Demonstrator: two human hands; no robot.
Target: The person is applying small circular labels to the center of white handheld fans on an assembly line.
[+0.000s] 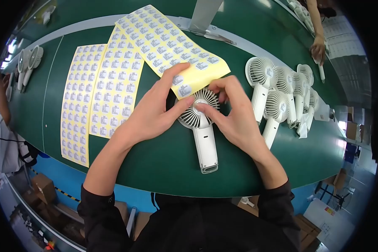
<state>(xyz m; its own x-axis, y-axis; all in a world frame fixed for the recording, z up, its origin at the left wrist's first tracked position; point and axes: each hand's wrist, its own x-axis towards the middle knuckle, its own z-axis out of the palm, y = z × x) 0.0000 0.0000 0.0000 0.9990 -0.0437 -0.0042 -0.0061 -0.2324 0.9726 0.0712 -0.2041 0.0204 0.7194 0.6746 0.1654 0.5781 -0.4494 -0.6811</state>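
A white handheld fan (pixel 205 147) lies on the green table in front of me, its round grille away from me and its handle toward me. My left hand (pixel 157 105) is closed on the near corner of a yellow label sheet (pixel 203 77), which curls up over the grille's far edge. The left thumb reaches over the grille. Beside the grille on the right is my right hand (pixel 235 115), thumb and bent index finger apart. Its thumb tip lies over the grille's middle, close to the left thumb. I see nothing held in the right hand; its other fingertips are partly hidden.
Two more label sheets (pixel 80 105) (pixel 115 90) lie to the left. Several white fans (pixel 277 107) stand grouped on the right. A metal post (pixel 206 17) rises at the back. Another person's hand (pixel 318 48) touches a white fan at the far right. More fans (pixel 31 61) lie far left.
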